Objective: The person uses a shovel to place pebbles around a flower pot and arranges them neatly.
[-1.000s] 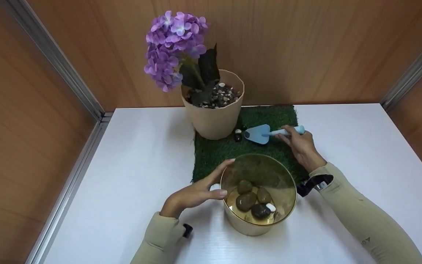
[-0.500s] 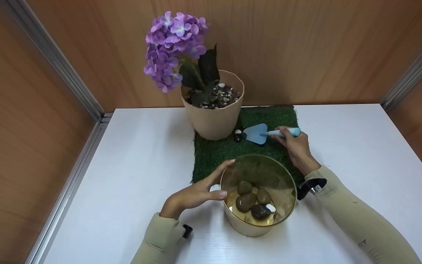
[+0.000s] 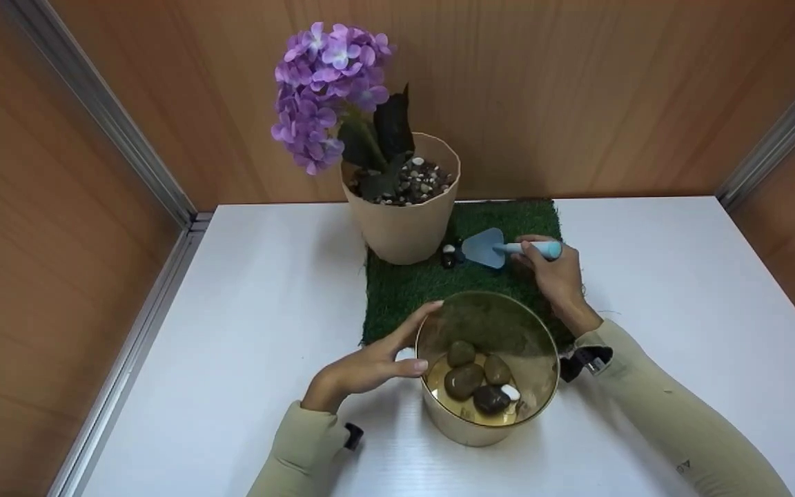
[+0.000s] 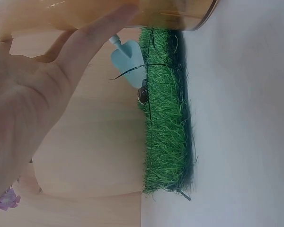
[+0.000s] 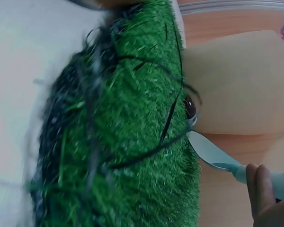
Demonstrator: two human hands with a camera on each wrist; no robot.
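On the white table [image 3: 266, 276], left to right: a purple cluster-headed flower [image 3: 332, 90] leans from a beige, wavy-rimmed pot by the far edge; nearer, the left hand [image 3: 363, 366] spreads wide, thumb and fingers against the left side of an amber, round bowl. Small black and white stones [image 3: 448, 257] lie right of the pot, on a green square of artificial turf [image 3: 397, 297] reaching the far edge. The bowl [image 3: 470, 433], holding larger rounded stones [image 3: 464, 382], stands at the turf's near edge. A pale-blue plastic trowel [image 3: 484, 248] points leftward at the small stones, contact uncertain; the right hand [image 3: 557, 275] grips its handle. Good practice, presumably: blade low and level, tip under the stones, bowl steadied.
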